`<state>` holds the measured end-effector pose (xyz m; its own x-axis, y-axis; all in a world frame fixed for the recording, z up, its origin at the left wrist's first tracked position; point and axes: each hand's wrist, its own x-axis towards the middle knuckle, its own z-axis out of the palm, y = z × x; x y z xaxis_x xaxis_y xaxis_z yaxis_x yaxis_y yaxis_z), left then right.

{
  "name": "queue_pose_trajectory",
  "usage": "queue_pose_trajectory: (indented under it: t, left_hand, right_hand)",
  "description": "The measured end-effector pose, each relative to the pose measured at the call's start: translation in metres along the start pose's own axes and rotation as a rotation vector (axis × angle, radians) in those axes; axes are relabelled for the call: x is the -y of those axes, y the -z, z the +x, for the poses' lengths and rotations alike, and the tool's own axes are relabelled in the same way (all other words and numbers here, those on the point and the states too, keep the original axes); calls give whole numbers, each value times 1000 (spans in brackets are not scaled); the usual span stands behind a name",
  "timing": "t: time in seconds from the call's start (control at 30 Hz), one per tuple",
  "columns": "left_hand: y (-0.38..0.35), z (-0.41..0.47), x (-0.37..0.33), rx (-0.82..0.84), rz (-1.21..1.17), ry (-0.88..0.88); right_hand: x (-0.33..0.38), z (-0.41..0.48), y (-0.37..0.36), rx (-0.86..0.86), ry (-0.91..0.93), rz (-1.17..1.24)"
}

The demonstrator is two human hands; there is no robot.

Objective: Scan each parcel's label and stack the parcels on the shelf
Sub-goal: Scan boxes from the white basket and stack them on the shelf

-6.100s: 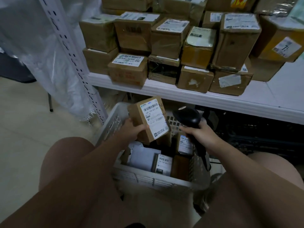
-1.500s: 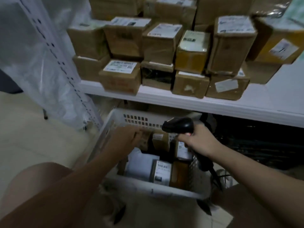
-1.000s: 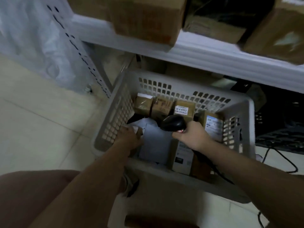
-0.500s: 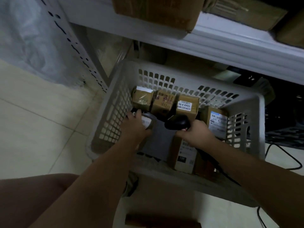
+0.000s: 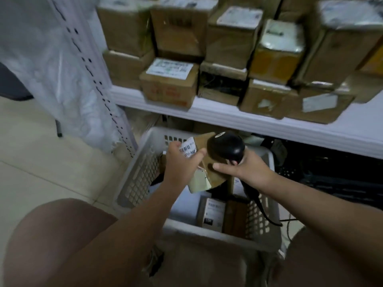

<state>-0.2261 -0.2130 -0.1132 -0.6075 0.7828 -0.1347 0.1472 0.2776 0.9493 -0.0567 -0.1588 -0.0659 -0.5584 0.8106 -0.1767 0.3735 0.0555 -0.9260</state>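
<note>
Two bare forearms reach forward and down from the bottom of the view and meet over a white basket (image 5: 217,229) on the floor. The left hand (image 5: 182,162) grips a brown parcel (image 5: 216,178), thumb and fingers curled round its upper left end. It holds the parcel tilted above the basket's open top, below the front edge of the shelf (image 5: 248,124). A white barcode label (image 5: 187,149) on the parcel faces up between the thumb and fingers.

The right hand (image 5: 247,168) is wrapped round the handle of a black scanner (image 5: 227,147), whose rounded head sits just right of the label and covers part of the parcel. One finger of this hand stretches left across the parcel's face. It seems to touch the cardboard, though the blur leaves that unsure. A black cable (image 5: 261,207) drops from the handle over the basket's right wall.

More parcels (image 5: 213,212) stand inside the basket near its front wall. Many brown boxes (image 5: 170,88) are stacked two high on the shelf.
</note>
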Motion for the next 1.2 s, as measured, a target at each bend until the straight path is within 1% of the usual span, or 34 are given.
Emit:
queue_pose_trajectory:
  t: [0.1,0.17,0.23,0.3,0.37,0.5,0.6,0.67,0.7,0.77,0.83,0.93,1.07,1.2]
  left_hand:
    - [-8,-20,-27,27,-146,21]
    - [-11,-33,-43,42,-220,14]
    - [-9,-40,-53,54,-332,16]
    - [-2,-38,-56,96,-513,75]
    - [2,-35,-54,205,-655,113]
    - [6,-41,-52,459,-623,213]
    - [8,-42,-42,496,-651,258]
    - [7,-44,-39,482,-671,237]
    - [6,-45,-37,443,-647,228]
    - [4,-47,-35,340,-505,195]
    - [3,-46,-30,229,-360,152]
    - [7,-43,-24,100,-242,114]
    - [8,-43,-24,81,-170,57]
    - [8,-38,-18,69,-141,35]
  right_hand:
    - [12,-20,13,10,99,80]
    - [17,-28,20,-48,143,117]
    - [21,-29,30,-107,136,200]
    - [26,-28,43,-119,110,288]
    - [28,-27,52,-100,89,328]
    - [26,-31,50,-33,78,363]
    - [26,-33,48,-29,60,390]
    - [24,-33,48,-36,26,357]
    - [24,-34,47,-44,2,315]
    - [25,-38,44,-120,1,210]
    - [27,-42,42,-215,73,62]
    - [29,-46,44,-208,108,-43]
    - [30,-55,45,-134,108,-59]
    - [32,-62,45,-129,150,-44]
